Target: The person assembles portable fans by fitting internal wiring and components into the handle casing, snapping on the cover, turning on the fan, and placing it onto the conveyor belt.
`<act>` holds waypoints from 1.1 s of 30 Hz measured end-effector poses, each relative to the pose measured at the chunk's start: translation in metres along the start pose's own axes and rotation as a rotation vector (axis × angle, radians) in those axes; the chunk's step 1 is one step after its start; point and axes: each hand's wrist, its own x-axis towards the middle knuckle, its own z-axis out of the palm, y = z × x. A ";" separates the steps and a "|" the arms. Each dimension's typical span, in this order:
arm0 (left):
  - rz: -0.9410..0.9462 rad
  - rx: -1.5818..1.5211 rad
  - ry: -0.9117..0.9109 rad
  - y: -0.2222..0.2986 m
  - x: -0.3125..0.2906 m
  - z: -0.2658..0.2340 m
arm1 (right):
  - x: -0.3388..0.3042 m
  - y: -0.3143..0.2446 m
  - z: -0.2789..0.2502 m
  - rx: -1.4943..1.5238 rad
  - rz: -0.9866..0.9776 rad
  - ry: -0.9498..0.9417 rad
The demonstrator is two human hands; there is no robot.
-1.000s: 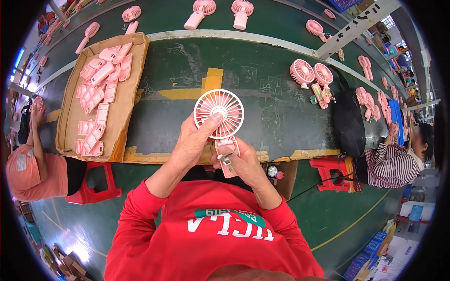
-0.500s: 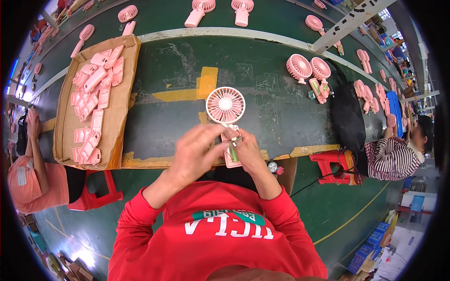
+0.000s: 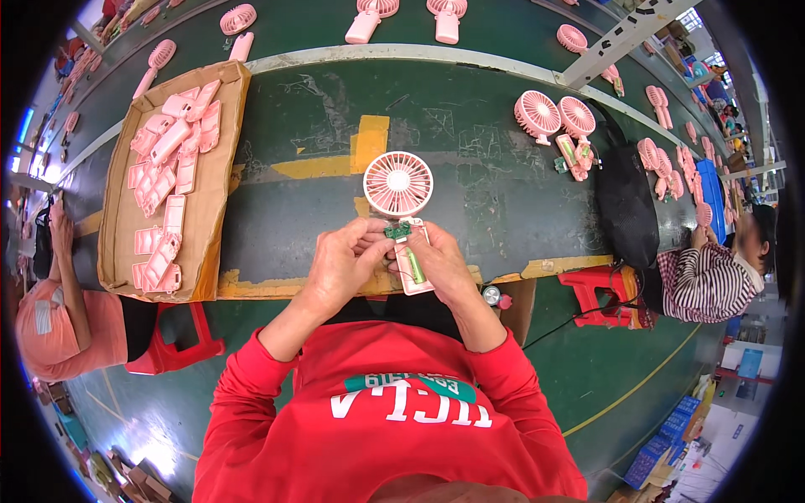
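A pink handheld fan lies face up near the table's front edge, its opened handle toward me. Inside that handle sits a green battery. My left hand pinches a small green circuit board between thumb and fingers, just over the top of the handle. My right hand grips the handle from the right, its thumb by the board. Some of the fingertips and any thin wires between them are hard to make out.
On the left stands a cardboard tray of pink handle shells. Two pink fans with opened handles lie to the right, beside a black bag. A metal rail crosses behind. People sit at both sides on red stools.
My left hand has come down and now pinches the green board, which shows clearly. The fan head has shifted slightly left in view.
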 end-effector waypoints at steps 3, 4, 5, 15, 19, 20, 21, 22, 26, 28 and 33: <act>0.082 0.156 0.003 0.008 0.000 0.001 | 0.000 0.002 -0.003 -0.025 -0.034 -0.016; 0.083 0.157 0.002 0.009 0.000 0.002 | 0.001 0.003 -0.004 -0.024 -0.035 -0.016; 0.072 0.131 0.039 0.010 0.000 0.004 | 0.001 0.004 -0.005 -0.016 -0.032 -0.031; 0.377 0.389 0.149 -0.004 0.002 0.001 | -0.010 -0.008 -0.007 0.232 -0.013 -0.059; 0.261 0.340 0.113 0.003 0.001 0.002 | -0.008 -0.012 -0.004 0.214 0.036 -0.026; 0.191 0.283 0.083 0.006 0.001 0.003 | -0.007 -0.012 -0.003 0.191 0.029 0.004; 0.121 0.227 0.055 0.007 0.001 0.003 | -0.006 -0.012 -0.002 0.167 0.022 0.032; 0.120 0.228 0.053 0.006 0.002 0.003 | -0.006 -0.010 -0.003 0.169 0.023 0.033; 0.083 0.190 0.011 0.003 0.003 0.004 | -0.003 -0.004 -0.008 0.147 0.014 0.023; 0.076 0.194 0.005 0.002 0.002 0.004 | -0.004 -0.003 -0.008 0.164 0.017 0.012; 0.075 0.193 -0.010 -0.006 0.003 0.006 | -0.004 -0.004 -0.008 0.206 0.006 0.000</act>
